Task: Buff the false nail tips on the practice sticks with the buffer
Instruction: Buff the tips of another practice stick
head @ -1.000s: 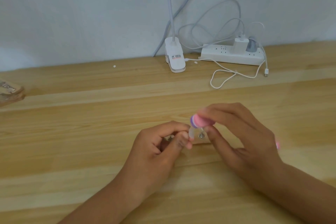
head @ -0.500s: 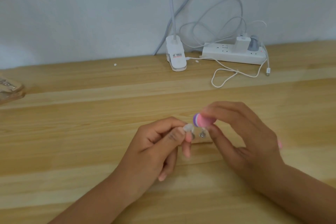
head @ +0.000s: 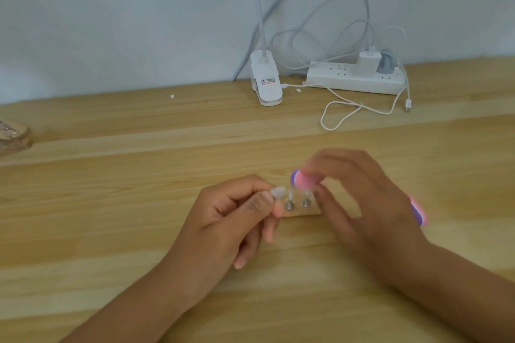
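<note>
- The left hand (head: 223, 220) and the right hand (head: 362, 203) were seen at lower centre of the frame, over the table (head: 111, 203).
- A false nail tip (head: 278, 192) was pinched in the left hand, just left of the buffer (head: 302, 181), which was gripped in the right hand.
- A small block (head: 312, 210) was set on the table between the hands, below the buffer.
- A lamp clamp (head: 266, 81) was placed at upper centre, with a power strip (head: 354, 81) to its right.

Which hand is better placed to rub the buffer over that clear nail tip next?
Right. The right hand grips the pink buffer, its end close beside the clear nail tip; the left hand pinches that tip, steadying it.
</note>
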`<state>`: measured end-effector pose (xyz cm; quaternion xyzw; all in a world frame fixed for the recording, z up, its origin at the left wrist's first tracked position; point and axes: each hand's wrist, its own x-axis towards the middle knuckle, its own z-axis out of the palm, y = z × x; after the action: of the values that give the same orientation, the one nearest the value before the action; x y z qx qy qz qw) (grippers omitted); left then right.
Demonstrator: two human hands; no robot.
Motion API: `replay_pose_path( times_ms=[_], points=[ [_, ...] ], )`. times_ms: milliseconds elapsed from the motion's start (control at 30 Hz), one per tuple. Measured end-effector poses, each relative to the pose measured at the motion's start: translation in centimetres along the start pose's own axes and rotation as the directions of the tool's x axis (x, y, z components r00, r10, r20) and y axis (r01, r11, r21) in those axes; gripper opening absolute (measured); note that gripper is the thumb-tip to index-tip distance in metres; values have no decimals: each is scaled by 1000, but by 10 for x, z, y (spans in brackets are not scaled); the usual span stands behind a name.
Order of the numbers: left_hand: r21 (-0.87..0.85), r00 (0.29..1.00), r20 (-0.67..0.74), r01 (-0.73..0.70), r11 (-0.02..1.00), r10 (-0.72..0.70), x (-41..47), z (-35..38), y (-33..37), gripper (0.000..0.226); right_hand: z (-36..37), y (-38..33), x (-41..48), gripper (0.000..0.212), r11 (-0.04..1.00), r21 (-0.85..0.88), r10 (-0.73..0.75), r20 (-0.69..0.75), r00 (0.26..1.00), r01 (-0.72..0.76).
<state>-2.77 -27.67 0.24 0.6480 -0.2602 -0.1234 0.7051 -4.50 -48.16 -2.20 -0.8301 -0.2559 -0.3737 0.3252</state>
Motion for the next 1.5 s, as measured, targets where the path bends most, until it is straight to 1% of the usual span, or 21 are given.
replay_pose_path(
  times_ms=[33,67,100,167,233,333,400,467,533,633,700,867,1067,1167,1233,1367,1433,1500],
  points=[
    [21,999,-34,-34,999,34,0,0,1,22,-3,4,3,23,997,3,81,-21,997,-81],
    [51,995,-76,-66,997,70,2,0,2,19,-6,6,5,22,992,18,125,-35,992,-124],
    [91,987,-125,-95,991,106,3,0,2,17,-7,7,7,21,991,26,131,-40,991,-130],
    [229,959,-202,-153,961,200,7,0,-1,15,-5,4,7,19,996,10,90,-20,996,-89],
    [374,929,-229,-191,907,290,11,0,-3,11,-2,3,6,19,999,-5,52,0,999,-52],
    [489,903,-239,-206,848,357,11,-1,-3,11,-2,3,7,20,998,20,63,-11,998,-63],
    [557,907,-226,-178,811,354,11,0,-3,9,-3,3,8,20,995,47,86,-15,996,-85],
    [632,922,-221,-114,766,319,12,1,-5,6,-3,3,8,20,993,58,102,-15,995,-101],
    [690,938,-205,-65,721,280,12,2,-8,5,-2,4,8,20,994,52,97,-16,995,-96],
    [756,956,-170,-30,653,241,13,4,-12,8,-3,3,8,20,996,46,82,-12,997,-81],
    [775,961,-161,-17,632,223,14,4,-13,8,-2,3,8,20,996,44,82,-9,997,-82],
    [784,970,-140,-15,620,200,14,4,-16,3,-2,4,8,21,996,51,77,-8,997,-76],
    [758,971,-167,17,653,169,15,4,-16,5,-1,4,7,21,996,48,79,-4,997,-79],
    [770,975,-172,46,636,137,15,4,-17,12,-1,4,7,21,995,57,82,8,997,-82],
    [799,980,-153,46,600,128,15,4,-17,17,-1,4,7,22,995,54,84,32,996,-86],
    [839,979,-122,12,544,166,12,8,-18,23,-2,3,7,23,993,37,104,90,990,-108],
    [845,974,-118,-3,535,192,11,9,-19,26,-1,2,7,24,985,79,145,92,985,-153],
    [835,972,-95,-40,550,214,11,10,-18,25,-1,1,7,24,964,157,202,86,976,-214]
  ],
)
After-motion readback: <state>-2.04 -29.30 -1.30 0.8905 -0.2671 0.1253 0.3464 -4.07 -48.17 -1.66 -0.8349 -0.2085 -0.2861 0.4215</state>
